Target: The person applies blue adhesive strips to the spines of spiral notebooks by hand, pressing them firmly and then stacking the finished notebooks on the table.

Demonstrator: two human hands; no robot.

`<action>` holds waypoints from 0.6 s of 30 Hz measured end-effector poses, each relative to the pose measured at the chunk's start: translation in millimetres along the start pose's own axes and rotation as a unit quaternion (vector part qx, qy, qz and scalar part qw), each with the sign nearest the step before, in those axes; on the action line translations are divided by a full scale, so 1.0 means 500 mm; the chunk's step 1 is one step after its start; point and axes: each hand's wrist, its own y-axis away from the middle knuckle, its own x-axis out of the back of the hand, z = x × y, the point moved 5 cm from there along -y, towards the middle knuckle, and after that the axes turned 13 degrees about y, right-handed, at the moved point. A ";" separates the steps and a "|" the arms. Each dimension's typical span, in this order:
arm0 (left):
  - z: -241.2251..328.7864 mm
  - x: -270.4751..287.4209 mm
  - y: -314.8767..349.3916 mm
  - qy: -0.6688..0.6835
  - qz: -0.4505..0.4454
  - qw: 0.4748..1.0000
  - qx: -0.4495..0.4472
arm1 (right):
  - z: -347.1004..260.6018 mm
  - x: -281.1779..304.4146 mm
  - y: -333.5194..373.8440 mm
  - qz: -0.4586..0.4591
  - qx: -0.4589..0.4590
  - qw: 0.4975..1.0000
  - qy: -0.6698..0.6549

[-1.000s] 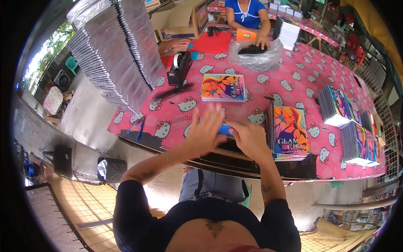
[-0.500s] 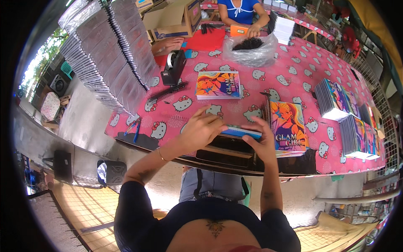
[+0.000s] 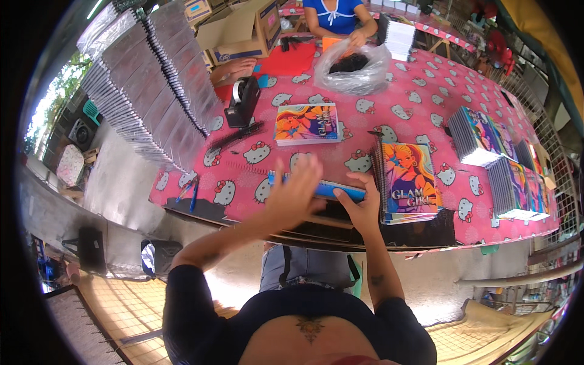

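Near the table's front edge, a blue notebook (image 3: 333,191) is held almost edge-on, tilted slightly. My right hand (image 3: 362,204) grips its right end, thumb on the near side and fingers behind. Over its left part sweeps my left hand (image 3: 297,190), its fingers smeared by motion. A thin spiral coil (image 3: 249,168) shows faintly left of the notebook. Close to my right hand lies a small stack of spiral notebooks (image 3: 407,182) with a colourful illustrated cover. Farther off sits another stack with similar covers (image 3: 306,123), without a visible coil.
A tall stack of wrapped spiral notebooks (image 3: 143,91) stands at left, near a black tape dispenser (image 3: 243,102), loose black coils (image 3: 237,136) and pens (image 3: 193,193). More notebook stacks (image 3: 508,173) stand at right. Across the table, a person (image 3: 336,18) reaches to a plastic bag (image 3: 362,82).
My left hand has moved from pinching near the notebook's left end to sweeping over it, now blurred. More of the notebook's left end shows. The person opposite has moved a hand to the bag.
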 end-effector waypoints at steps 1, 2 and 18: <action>0.019 -0.029 0.036 0.033 -0.010 0.999 -0.016 | 0.002 0.003 0.000 0.000 -0.002 1.000 -0.001; 0.049 -0.016 0.044 0.068 -0.025 0.997 -0.036 | 0.008 0.003 0.006 0.004 -0.007 1.000 -0.003; 0.047 -0.019 -0.009 -0.008 -0.026 0.998 -0.062 | 0.024 0.011 0.007 -0.156 0.003 0.988 0.003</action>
